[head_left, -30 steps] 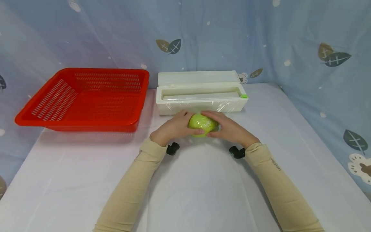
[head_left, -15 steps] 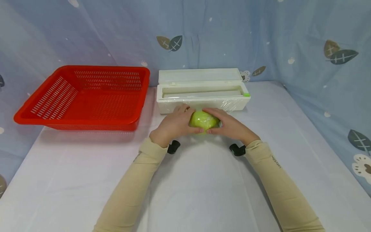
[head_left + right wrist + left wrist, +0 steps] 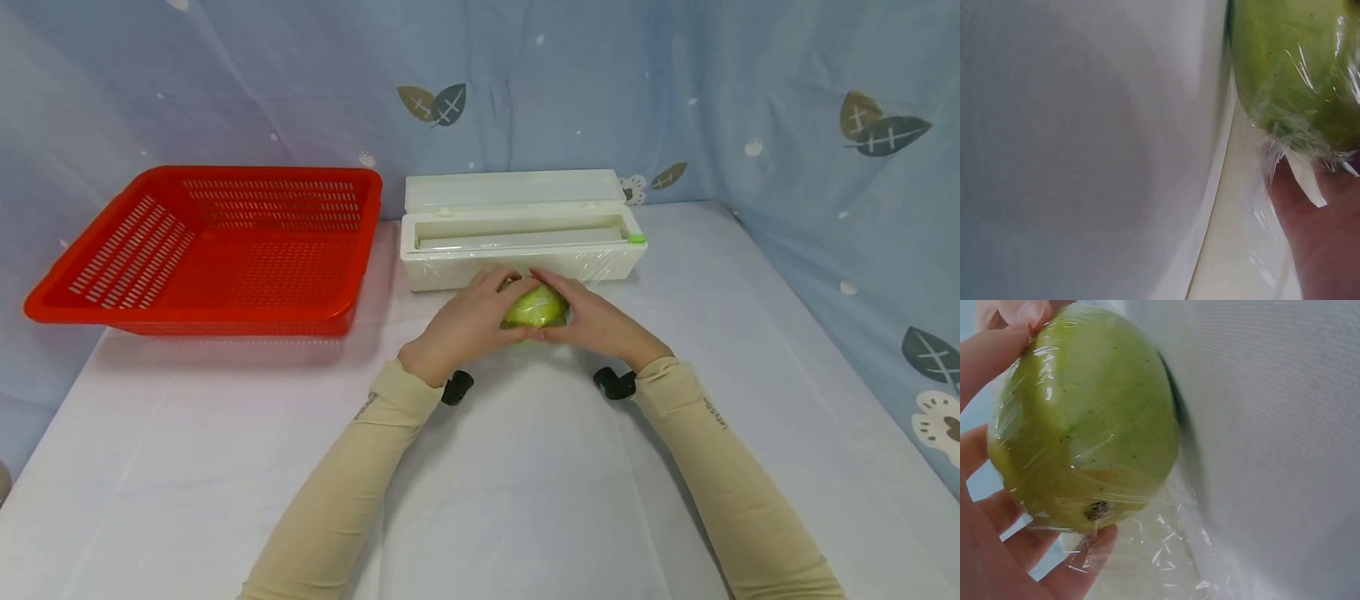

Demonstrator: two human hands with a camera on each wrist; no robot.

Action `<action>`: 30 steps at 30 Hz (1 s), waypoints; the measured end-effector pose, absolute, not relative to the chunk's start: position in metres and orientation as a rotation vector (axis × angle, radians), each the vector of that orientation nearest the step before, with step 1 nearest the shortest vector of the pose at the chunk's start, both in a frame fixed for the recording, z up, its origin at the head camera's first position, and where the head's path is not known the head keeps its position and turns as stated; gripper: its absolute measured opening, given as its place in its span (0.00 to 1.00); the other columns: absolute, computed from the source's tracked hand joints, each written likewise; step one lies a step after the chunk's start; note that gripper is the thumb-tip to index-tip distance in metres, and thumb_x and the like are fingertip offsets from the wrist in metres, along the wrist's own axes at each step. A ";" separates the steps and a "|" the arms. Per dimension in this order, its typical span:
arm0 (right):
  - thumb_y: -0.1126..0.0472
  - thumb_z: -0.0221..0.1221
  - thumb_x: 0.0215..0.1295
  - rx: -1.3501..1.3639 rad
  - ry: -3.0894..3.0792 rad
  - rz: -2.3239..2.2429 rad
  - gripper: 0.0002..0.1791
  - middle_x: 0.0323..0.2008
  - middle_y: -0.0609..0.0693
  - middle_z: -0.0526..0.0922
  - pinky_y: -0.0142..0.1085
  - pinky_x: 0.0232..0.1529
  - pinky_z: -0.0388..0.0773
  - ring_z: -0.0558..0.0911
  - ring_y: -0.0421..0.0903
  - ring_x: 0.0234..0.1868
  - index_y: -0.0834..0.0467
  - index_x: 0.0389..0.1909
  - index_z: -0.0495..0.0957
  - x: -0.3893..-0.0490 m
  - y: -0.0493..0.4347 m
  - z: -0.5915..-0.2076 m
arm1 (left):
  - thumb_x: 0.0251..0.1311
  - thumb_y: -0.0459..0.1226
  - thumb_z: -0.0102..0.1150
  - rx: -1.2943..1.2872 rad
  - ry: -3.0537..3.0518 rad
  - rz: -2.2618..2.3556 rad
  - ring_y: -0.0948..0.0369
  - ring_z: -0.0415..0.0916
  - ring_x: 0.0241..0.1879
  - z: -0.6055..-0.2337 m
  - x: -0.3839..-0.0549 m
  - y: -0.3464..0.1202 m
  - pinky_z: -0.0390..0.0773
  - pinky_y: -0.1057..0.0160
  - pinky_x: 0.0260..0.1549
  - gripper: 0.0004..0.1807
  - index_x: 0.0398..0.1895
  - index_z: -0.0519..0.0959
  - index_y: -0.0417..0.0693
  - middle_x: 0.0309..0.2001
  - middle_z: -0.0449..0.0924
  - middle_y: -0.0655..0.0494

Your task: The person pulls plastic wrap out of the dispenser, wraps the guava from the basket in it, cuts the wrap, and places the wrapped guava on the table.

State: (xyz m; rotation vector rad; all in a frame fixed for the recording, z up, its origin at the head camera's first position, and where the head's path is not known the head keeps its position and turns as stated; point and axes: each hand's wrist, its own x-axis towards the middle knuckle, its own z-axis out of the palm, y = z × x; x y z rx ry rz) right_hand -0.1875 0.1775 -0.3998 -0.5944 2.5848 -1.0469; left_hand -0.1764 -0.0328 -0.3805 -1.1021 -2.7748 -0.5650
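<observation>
A green apple (image 3: 538, 308) in clear cling film rests on the table between both hands, just in front of the film box. My left hand (image 3: 474, 321) curls round its left side, partly covering its top. My right hand (image 3: 600, 327) grips the right side, and the thumbs meet at the front. In the left wrist view the film (image 3: 1172, 550) runs from the apple (image 3: 1094, 419) towards the box; the apple's dark blossom end shows. The right wrist view has the film bunched beside the right fingers (image 3: 1288, 187). Some fingertips are hidden behind the apple.
The white cling film box (image 3: 517, 271) stands at the back with its lid (image 3: 513, 190) raised and a roll (image 3: 517, 240) inside. To the left is a red slotted basket (image 3: 337, 318). A white cloth covers the table (image 3: 517, 492), and a blue patterned curtain (image 3: 540, 100) hangs behind.
My left hand has shifted right and over the apple, covering more of its top. The apple has moved slightly right. My right hand stays about where it was, still gripping.
</observation>
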 end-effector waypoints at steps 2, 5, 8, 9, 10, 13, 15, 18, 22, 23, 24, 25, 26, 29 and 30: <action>0.34 0.60 0.44 -0.600 2.572 -1.053 0.47 0.66 0.43 0.50 0.50 0.58 0.55 0.53 0.46 0.64 0.32 0.65 0.46 -0.188 0.179 -0.399 | 0.50 0.54 0.59 -1.097 -2.787 -0.557 0.55 0.61 0.51 -0.381 -0.177 -0.033 0.67 0.60 0.48 0.36 0.62 0.63 0.54 0.53 0.63 0.54; 0.36 0.61 0.46 -0.625 2.547 -1.067 0.46 0.66 0.41 0.50 0.49 0.59 0.54 0.52 0.44 0.65 0.34 0.65 0.48 -0.189 0.179 -0.397 | 0.48 0.52 0.61 -1.080 -2.812 -0.532 0.55 0.61 0.51 -0.382 -0.177 -0.033 0.68 0.60 0.46 0.38 0.63 0.61 0.55 0.55 0.62 0.54; 0.38 0.60 0.48 -0.635 2.535 -1.070 0.45 0.65 0.41 0.50 0.49 0.59 0.54 0.52 0.44 0.65 0.35 0.66 0.48 -0.188 0.179 -0.391 | 0.45 0.51 0.64 -1.052 -2.841 -0.499 0.54 0.60 0.53 -0.383 -0.177 -0.033 0.70 0.59 0.44 0.41 0.64 0.59 0.55 0.57 0.60 0.54; 0.40 0.60 0.50 -0.632 2.529 -1.083 0.44 0.65 0.40 0.51 0.49 0.59 0.54 0.53 0.44 0.64 0.37 0.66 0.49 -0.187 0.179 -0.387 | 0.45 0.51 0.65 -1.042 -2.850 -0.491 0.54 0.60 0.53 -0.383 -0.177 -0.033 0.70 0.58 0.44 0.42 0.65 0.58 0.55 0.57 0.60 0.54; 0.42 0.60 0.52 -0.632 2.520 -1.105 0.42 0.65 0.41 0.52 0.49 0.59 0.54 0.54 0.44 0.64 0.39 0.66 0.50 -0.185 0.179 -0.383 | 0.44 0.51 0.65 -1.032 -2.857 -0.486 0.54 0.59 0.54 -0.384 -0.177 -0.033 0.70 0.58 0.44 0.43 0.65 0.57 0.55 0.58 0.60 0.54; 0.50 0.58 0.57 -0.644 2.512 -1.214 0.37 0.64 0.44 0.56 0.48 0.58 0.56 0.58 0.46 0.62 0.48 0.66 0.53 -0.181 0.180 -0.371 | 0.43 0.51 0.66 -1.007 -2.874 -0.486 0.54 0.59 0.55 -0.384 -0.178 -0.033 0.71 0.57 0.44 0.44 0.65 0.56 0.56 0.59 0.59 0.54; 0.55 0.57 0.60 -0.659 2.539 -1.311 0.32 0.62 0.47 0.61 0.48 0.57 0.58 0.61 0.47 0.61 0.54 0.64 0.58 -0.180 0.182 -0.366 | 0.43 0.50 0.67 -1.000 -2.881 -0.500 0.54 0.58 0.56 -0.385 -0.178 -0.033 0.71 0.56 0.44 0.44 0.65 0.57 0.56 0.59 0.58 0.54; 0.56 0.54 0.62 -0.623 2.640 -1.429 0.25 0.57 0.49 0.68 0.47 0.56 0.60 0.65 0.48 0.58 0.56 0.60 0.64 -0.184 0.190 -0.368 | 0.42 0.50 0.67 -0.992 -2.890 -0.524 0.55 0.58 0.56 -0.385 -0.178 -0.033 0.70 0.56 0.45 0.44 0.64 0.57 0.57 0.59 0.58 0.54; 0.51 0.54 0.61 -0.455 2.831 -1.580 0.21 0.50 0.44 0.74 0.42 0.53 0.64 0.70 0.43 0.52 0.54 0.54 0.71 -0.193 0.203 -0.381 | 0.42 0.50 0.67 -0.984 -2.898 -0.526 0.55 0.58 0.56 -0.386 -0.179 -0.031 0.70 0.56 0.45 0.44 0.64 0.57 0.58 0.58 0.59 0.54; 0.51 0.53 0.62 -0.395 2.875 -1.626 0.20 0.49 0.45 0.74 0.40 0.52 0.65 0.71 0.42 0.51 0.53 0.52 0.72 -0.197 0.206 -0.385 | 0.42 0.51 0.67 -0.985 -2.900 -0.526 0.55 0.58 0.56 -0.386 -0.179 -0.031 0.70 0.56 0.44 0.44 0.64 0.57 0.58 0.58 0.59 0.54; 0.50 0.54 0.61 -0.343 2.926 -1.674 0.19 0.47 0.44 0.75 0.39 0.51 0.65 0.71 0.41 0.49 0.52 0.51 0.73 -0.198 0.209 -0.388 | 0.42 0.51 0.67 -0.985 -2.901 -0.523 0.55 0.58 0.56 -0.387 -0.179 -0.030 0.71 0.56 0.44 0.44 0.64 0.57 0.58 0.58 0.59 0.54; 0.50 0.54 0.61 -0.290 2.968 -1.724 0.18 0.47 0.45 0.75 0.38 0.51 0.65 0.71 0.41 0.48 0.52 0.50 0.74 -0.200 0.212 -0.390 | 0.42 0.51 0.67 -0.986 -2.903 -0.519 0.55 0.58 0.56 -0.387 -0.179 -0.030 0.71 0.56 0.43 0.44 0.64 0.57 0.58 0.58 0.59 0.54; 0.51 0.54 0.61 -0.228 2.995 -1.786 0.17 0.46 0.46 0.75 0.37 0.51 0.65 0.71 0.42 0.48 0.52 0.50 0.74 -0.201 0.215 -0.393 | 0.42 0.51 0.67 -0.986 -2.906 -0.514 0.55 0.58 0.56 -0.388 -0.179 -0.029 0.71 0.56 0.43 0.44 0.64 0.57 0.58 0.59 0.59 0.54; 0.54 0.53 0.63 -0.061 3.070 -1.874 0.16 0.47 0.47 0.73 0.35 0.50 0.65 0.70 0.42 0.48 0.51 0.50 0.73 -0.204 0.223 -0.397 | 0.41 0.53 0.67 -0.980 -2.922 -0.512 0.54 0.58 0.56 -0.391 -0.178 -0.028 0.72 0.56 0.42 0.45 0.64 0.56 0.59 0.59 0.58 0.53; 0.54 0.52 0.63 -0.008 3.076 -1.893 0.16 0.48 0.47 0.72 0.35 0.50 0.65 0.69 0.42 0.49 0.51 0.51 0.73 -0.204 0.226 -0.398 | 0.41 0.54 0.66 -0.977 -2.928 -0.514 0.54 0.58 0.56 -0.392 -0.178 -0.027 0.72 0.55 0.42 0.45 0.64 0.56 0.59 0.59 0.58 0.53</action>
